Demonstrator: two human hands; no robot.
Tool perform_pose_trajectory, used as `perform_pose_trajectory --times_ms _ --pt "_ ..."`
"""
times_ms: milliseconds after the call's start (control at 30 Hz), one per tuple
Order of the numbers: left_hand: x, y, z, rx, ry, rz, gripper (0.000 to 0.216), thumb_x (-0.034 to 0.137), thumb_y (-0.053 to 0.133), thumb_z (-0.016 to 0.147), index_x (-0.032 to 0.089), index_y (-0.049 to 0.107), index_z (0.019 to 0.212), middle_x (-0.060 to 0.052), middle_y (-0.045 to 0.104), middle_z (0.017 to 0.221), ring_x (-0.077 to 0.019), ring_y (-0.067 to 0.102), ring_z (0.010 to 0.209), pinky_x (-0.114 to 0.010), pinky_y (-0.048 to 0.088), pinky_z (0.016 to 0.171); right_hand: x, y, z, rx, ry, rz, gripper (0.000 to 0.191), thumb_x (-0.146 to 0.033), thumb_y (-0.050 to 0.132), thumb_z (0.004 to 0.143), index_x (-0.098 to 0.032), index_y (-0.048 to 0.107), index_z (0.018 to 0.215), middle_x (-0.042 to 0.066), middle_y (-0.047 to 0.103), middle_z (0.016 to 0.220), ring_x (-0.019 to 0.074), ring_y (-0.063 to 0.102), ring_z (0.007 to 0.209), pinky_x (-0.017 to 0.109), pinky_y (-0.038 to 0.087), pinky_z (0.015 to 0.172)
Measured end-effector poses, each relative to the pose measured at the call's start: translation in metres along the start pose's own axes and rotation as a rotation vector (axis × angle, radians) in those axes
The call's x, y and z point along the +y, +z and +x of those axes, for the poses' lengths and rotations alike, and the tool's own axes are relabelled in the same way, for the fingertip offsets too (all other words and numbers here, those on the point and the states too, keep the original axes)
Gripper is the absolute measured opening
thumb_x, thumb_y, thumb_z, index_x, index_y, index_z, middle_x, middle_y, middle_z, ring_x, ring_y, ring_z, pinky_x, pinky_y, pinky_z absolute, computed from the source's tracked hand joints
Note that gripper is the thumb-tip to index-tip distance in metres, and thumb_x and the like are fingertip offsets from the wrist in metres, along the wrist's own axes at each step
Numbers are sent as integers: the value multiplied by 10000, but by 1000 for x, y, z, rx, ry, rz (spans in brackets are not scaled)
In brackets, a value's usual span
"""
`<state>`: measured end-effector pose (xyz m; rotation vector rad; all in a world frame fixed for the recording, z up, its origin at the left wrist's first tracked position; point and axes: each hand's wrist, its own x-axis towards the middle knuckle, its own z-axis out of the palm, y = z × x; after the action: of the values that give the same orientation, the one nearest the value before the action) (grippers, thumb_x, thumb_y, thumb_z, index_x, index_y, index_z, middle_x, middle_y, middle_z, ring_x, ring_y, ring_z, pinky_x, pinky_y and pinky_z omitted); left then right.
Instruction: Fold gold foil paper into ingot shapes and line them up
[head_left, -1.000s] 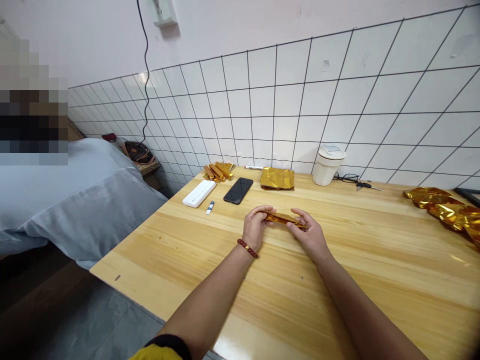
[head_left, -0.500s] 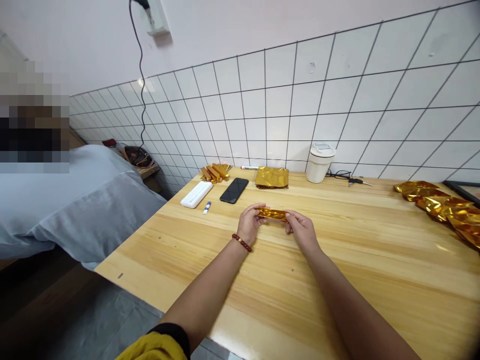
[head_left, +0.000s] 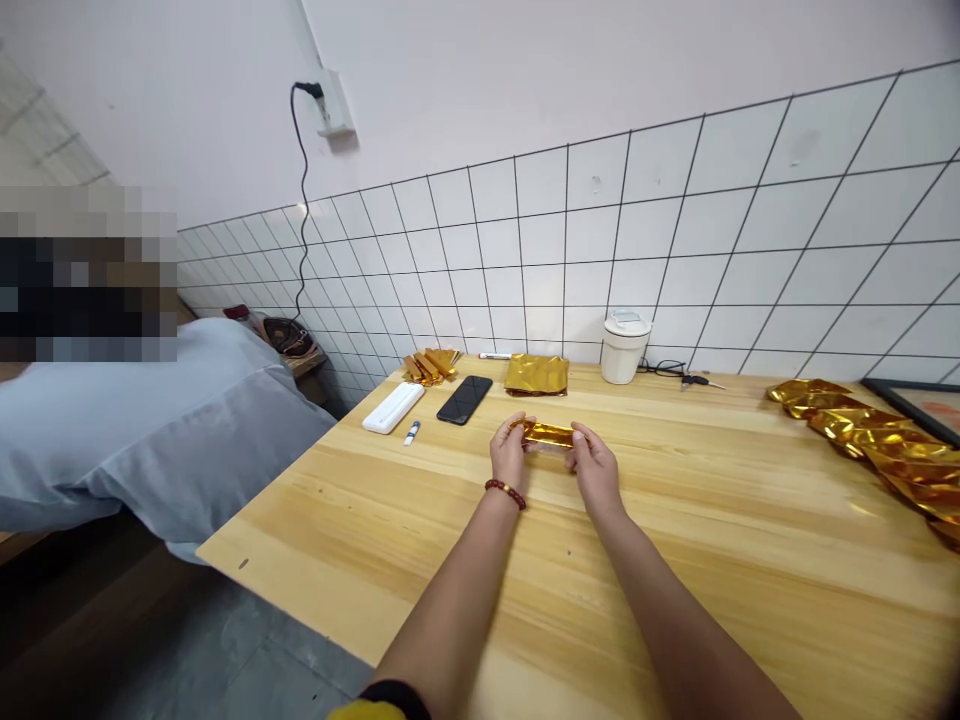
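Note:
Both my hands hold a narrow folded strip of gold foil paper (head_left: 547, 433) just above the wooden table (head_left: 675, 540). My left hand (head_left: 510, 450), with a red bead bracelet at the wrist, pinches the strip's left end. My right hand (head_left: 595, 464) pinches its right end. The strip lies level between them, near the middle of the table.
At the back stand a stack of gold sheets (head_left: 535, 374), folded gold strips (head_left: 430, 364), a black phone (head_left: 465, 399), a white power bank (head_left: 393, 407), a small tube (head_left: 412, 432), a white cup (head_left: 624, 347), and keys (head_left: 694, 379). Crumpled gold foil (head_left: 870, 435) lies right. A person in grey (head_left: 135, 430) sits left.
My hands have drawn closer together, so less of the gold strip shows between them. The camera has tilted up, showing more wall.

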<state>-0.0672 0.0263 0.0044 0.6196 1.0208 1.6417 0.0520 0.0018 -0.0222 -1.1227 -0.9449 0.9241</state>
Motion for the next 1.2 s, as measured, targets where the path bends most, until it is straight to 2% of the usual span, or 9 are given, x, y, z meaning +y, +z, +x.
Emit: perform_pose_trajectory --times_ms 67,167,267,500,633,767,933,1067,1200 --pt "-4 -1 -1 -39 27 24 247 189 666 766 108 688 998 -113 752 960 -83 596 575 -182 394 479 -1 0 1 34 10 41 694 -681 597 781 -132 653 1202 -40 543 526 166 519 526 300 415 552" --pt "-7 -5 0 -106 37 51 309 285 729 757 110 703 1010 -120 750 976 -79 584 517 -198 408 465 -2 0 4 90 28 122 651 -689 645 734 -147 673 1093 -41 548 559 142 496 506 283 399 527" --pt "-6 -9 2 -137 36 44 362 331 758 750 111 712 1033 -126 745 990 -88 607 524 -207 443 480 -3 1 5 90 39 137 634 -696 675 707 -145 691 1021 -27 572 615 120 477 498 276 387 518" --pt "-7 -6 2 -181 17 7 428 357 765 776 166 703 1154 -147 689 1225 -86 643 567 -220 506 522 4 0 5 99 47 103 781 -761 623 716 -130 660 1176 -35 552 563 143 493 505 286 393 526" --pt "-10 -5 3 -191 20 19 450 372 753 794 178 694 1196 -147 661 1289 -73 632 559 -207 498 508 6 -2 5 48 25 60 802 -777 599 729 -124 659 1192 -25 568 583 144 492 518 281 377 529" --pt "-12 -5 4 -175 4 33 416 365 745 803 167 714 1168 -140 684 1237 -68 616 561 -201 495 508 6 -4 3 50 34 47 843 -763 597 744 -104 627 1268 -32 556 562 147 487 528 282 381 550" --pt "-13 -5 4 -201 21 30 413 386 741 799 155 726 1142 -121 710 1166 -72 605 592 -189 495 514 3 -5 1 20 26 33 810 -742 611 753 -109 647 1257 -34 546 558 142 474 536 282 388 556" --pt "-16 -3 5 -193 20 26 417 391 751 788 152 734 1129 -123 720 1131 -82 604 597 -191 483 494 3 -3 2 55 26 56 807 -733 626 748 -117 628 1267 -44 534 553 137 468 522 276 387 540" --pt "-19 -2 5 -189 59 56 424 393 769 771 165 743 1128 -107 731 1090 -74 578 587 -191 473 495 2 -2 1 12 0 61 709 -696 660 754 -149 641 1205 -35 553 630 121 465 514 264 376 508"
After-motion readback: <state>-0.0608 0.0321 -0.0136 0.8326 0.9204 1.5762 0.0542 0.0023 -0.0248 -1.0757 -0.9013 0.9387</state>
